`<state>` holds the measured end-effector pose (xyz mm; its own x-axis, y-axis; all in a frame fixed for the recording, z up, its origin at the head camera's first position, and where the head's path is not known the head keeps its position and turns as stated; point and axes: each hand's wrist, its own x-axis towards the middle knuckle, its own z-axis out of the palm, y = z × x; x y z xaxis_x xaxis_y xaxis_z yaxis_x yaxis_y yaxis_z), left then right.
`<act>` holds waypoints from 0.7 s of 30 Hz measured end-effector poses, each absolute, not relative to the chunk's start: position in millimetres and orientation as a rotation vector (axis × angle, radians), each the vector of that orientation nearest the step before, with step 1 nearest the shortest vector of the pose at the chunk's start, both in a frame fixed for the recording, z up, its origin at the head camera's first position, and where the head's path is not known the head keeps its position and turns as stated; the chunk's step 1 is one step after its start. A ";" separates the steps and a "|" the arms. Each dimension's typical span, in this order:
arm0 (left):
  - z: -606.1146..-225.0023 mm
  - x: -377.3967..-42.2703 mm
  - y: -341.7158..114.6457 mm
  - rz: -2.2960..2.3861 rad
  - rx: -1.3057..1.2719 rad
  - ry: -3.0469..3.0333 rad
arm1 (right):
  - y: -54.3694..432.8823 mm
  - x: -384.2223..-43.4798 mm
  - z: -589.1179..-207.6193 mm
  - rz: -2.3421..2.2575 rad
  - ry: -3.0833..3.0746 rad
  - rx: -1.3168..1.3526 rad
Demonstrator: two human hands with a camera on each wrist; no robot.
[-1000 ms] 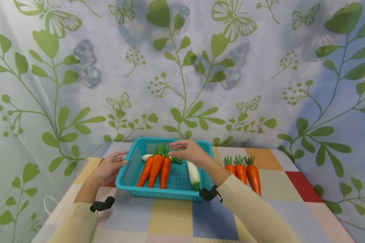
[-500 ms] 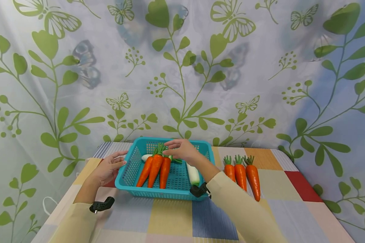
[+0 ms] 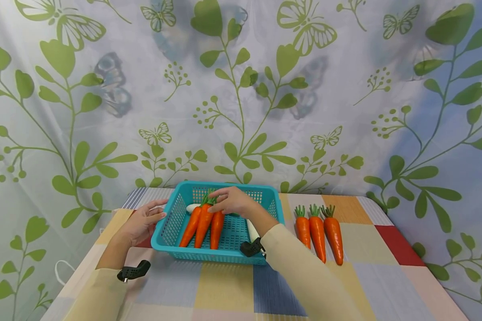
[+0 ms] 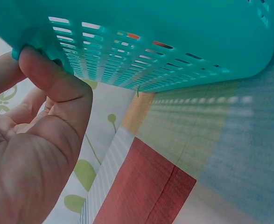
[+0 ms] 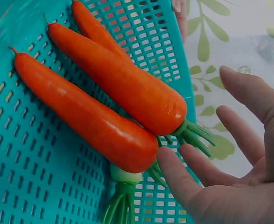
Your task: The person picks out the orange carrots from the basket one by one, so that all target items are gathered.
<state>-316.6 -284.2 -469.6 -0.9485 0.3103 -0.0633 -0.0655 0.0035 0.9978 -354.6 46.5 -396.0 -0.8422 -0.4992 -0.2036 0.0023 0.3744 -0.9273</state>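
Note:
A teal plastic basket (image 3: 241, 256) holds several vegetables. My left hand (image 3: 144, 221) pinches the basket's left rim; the left wrist view shows the thumb (image 4: 43, 70) on that rim. Inside the basket, a middle carrot (image 3: 204, 225) lies against a left carrot (image 3: 189, 231) and a right carrot (image 3: 217, 229). Above their leafy ends hovers my right hand (image 3: 234, 201), fingers spread. In the right wrist view its thumb (image 5: 174, 170) is at the thick end of the nearest carrot (image 5: 90, 116). A white radish (image 3: 253, 232) lies at the basket's right, partly hidden by the arm.
Three more carrots (image 3: 317, 234) lie side by side on the patchwork tablecloth (image 3: 225, 285), right of the basket. Another white radish (image 3: 191, 207) shows beneath the carrots in the basket. A leaf-patterned curtain (image 3: 241, 89) hangs behind the table.
My right hand has moved left across the basket, from beside the carrots' leaves to over the right and middle carrots' tops. The left hand stays at the rim.

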 end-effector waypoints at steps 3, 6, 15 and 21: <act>-470.0 -316.8 -284.8 2.032 0.256 2.011 | 41.5 -355.6 -396.7 -1.446 2.205 -0.430; -470.2 -317.0 -285.2 2.033 0.256 2.007 | 37.4 -356.1 -397.7 -1.422 2.235 -0.425; -471.2 -318.2 -286.3 2.031 0.255 2.002 | 27.7 -361.5 -402.7 -1.362 2.292 -0.389; -471.5 -318.1 -286.2 2.041 0.265 1.992 | 21.5 -363.5 -405.2 -1.336 2.318 -0.359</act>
<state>-318.1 -286.2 -471.5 -0.9449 0.3215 -0.0616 -0.0693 -0.0127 0.9975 -363.5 21.5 -405.2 -0.8702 -0.4291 -0.2420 -0.0057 0.4999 -0.8661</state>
